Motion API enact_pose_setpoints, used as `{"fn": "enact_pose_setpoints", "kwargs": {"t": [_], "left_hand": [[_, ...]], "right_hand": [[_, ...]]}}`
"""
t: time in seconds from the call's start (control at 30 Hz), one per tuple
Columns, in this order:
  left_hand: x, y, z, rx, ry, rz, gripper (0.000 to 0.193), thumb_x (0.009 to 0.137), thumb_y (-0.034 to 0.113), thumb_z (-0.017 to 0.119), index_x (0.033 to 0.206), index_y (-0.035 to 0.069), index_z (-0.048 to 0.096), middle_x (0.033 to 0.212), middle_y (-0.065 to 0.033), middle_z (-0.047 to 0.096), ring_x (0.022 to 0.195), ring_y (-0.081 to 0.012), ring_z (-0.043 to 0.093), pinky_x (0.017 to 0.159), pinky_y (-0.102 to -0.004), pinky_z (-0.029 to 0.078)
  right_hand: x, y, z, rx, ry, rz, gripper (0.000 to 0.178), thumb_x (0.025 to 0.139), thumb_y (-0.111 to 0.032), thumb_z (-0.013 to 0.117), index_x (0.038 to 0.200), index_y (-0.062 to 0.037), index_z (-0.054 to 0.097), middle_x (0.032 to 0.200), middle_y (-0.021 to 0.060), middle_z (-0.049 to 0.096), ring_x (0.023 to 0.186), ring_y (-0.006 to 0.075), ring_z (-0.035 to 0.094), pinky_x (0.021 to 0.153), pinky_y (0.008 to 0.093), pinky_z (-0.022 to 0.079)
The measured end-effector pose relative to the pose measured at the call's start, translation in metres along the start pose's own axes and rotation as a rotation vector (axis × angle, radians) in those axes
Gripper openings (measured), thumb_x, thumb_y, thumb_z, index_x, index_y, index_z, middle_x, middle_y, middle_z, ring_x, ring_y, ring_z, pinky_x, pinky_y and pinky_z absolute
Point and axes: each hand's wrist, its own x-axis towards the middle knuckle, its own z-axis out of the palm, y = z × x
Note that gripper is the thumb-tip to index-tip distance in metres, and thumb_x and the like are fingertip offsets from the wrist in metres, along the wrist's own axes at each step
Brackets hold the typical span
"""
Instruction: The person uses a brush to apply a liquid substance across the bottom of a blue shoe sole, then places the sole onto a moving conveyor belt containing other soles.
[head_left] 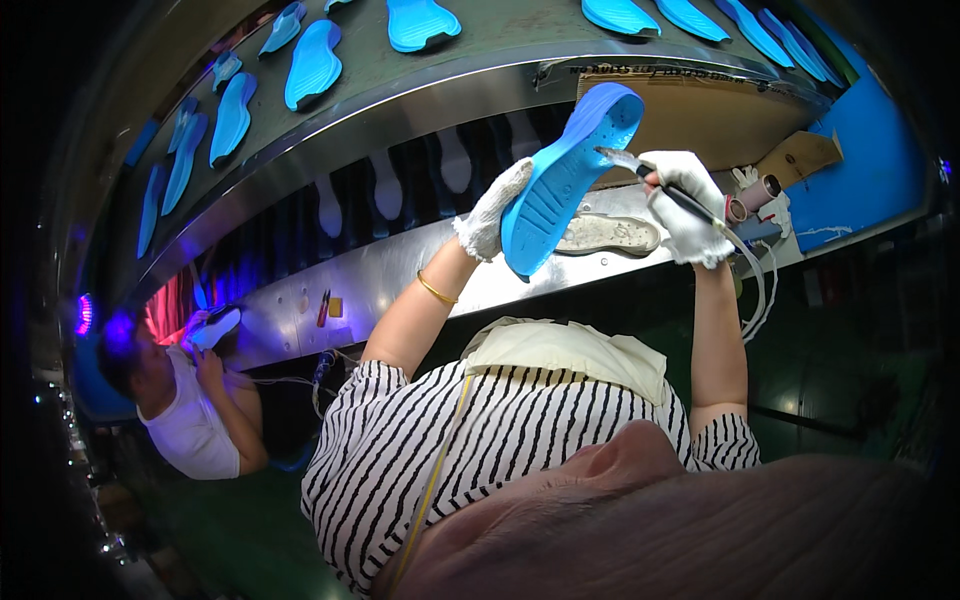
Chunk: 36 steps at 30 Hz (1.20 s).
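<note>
My left hand (497,205), in a white knit glove, grips the long edge of a bright blue shoe sole (555,195) and holds it up tilted above the bench. My right hand (690,200), also gloved, is closed round the black handle of a brush (628,160) with a pale hose trailing from it. The brush tip meets the sole's inner face near its upper end, where small holes show. Behind and below the raised sole, a greyish-white sole (612,235) lies on the bright metal bench (400,275).
Blue soles (314,65) lie spaced along a dark conveyor (365,50) across the top. A cardboard box (700,120) stands behind my hands. A spool (766,189) sits at the right end. Left, a co-worker (195,410) handles another sole (217,328); red-handled tweezers (323,308) lie nearby.
</note>
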Motion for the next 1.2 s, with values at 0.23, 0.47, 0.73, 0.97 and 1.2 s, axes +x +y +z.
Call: {"fn": "enact_pose_setpoints", "kwargs": {"t": [0.23,0.47,0.73,0.97,1.2], "left_hand": [[-0.005,-0.002,-0.01,-0.024,0.048,0.021,0.069,0.088,0.05,0.055,0.136,0.003,0.036,0.12,-0.0215,0.055,0.102,-0.0335,0.062,0.082,-0.0437,0.056],[0.006,0.008,0.008,-0.169,-0.024,0.01,0.069,0.09,0.05,0.053,0.136,0.002,0.036,0.121,-0.0218,0.055,0.101,-0.0339,0.062,0.084,-0.045,0.055],[0.06,0.111,0.026,-0.136,-0.232,0.117,0.082,0.091,0.066,0.019,0.141,0.001,0.029,0.123,-0.0296,0.05,0.108,-0.044,0.055,0.091,-0.0565,0.048],[0.105,0.149,0.002,-0.457,0.132,0.192,0.066,0.096,0.05,0.029,0.145,0.007,0.018,0.147,-0.0176,0.03,0.132,-0.0363,0.033,0.107,-0.0568,0.028],[0.063,0.142,0.011,1.306,0.375,0.548,0.036,0.092,0.029,0.055,0.117,0.003,0.057,0.108,-0.0164,0.063,0.093,-0.0296,0.062,0.086,-0.0377,0.05]], "right_hand": [[0.007,-0.009,-0.005,-0.146,-0.259,-0.19,0.02,0.066,0.013,0.06,0.079,-0.0025,0.059,0.087,0.009,0.063,0.079,0.0172,0.062,0.072,0.0284,0.05],[0.015,0.008,0.031,-0.203,0.038,-0.322,0.02,0.073,0.011,0.063,0.089,-0.0018,0.062,0.094,0.0097,0.063,0.082,0.0141,0.061,0.073,0.026,0.05],[-0.007,-0.021,0.021,0.19,0.124,-0.037,0.02,0.078,0.014,0.062,0.092,-0.0005,0.06,0.098,0.0106,0.063,0.087,0.0138,0.062,0.078,0.0252,0.05],[-0.016,-0.019,0.027,0.05,0.079,-0.106,0.021,0.076,0.013,0.064,0.091,-0.0021,0.061,0.098,0.0099,0.062,0.088,0.0152,0.061,0.079,0.0263,0.049],[-0.025,-0.013,0.025,0.136,0.049,0.164,0.022,0.078,0.011,0.06,0.096,-0.0016,0.059,0.097,0.0095,0.061,0.081,0.0125,0.063,0.072,0.0246,0.051]]}}
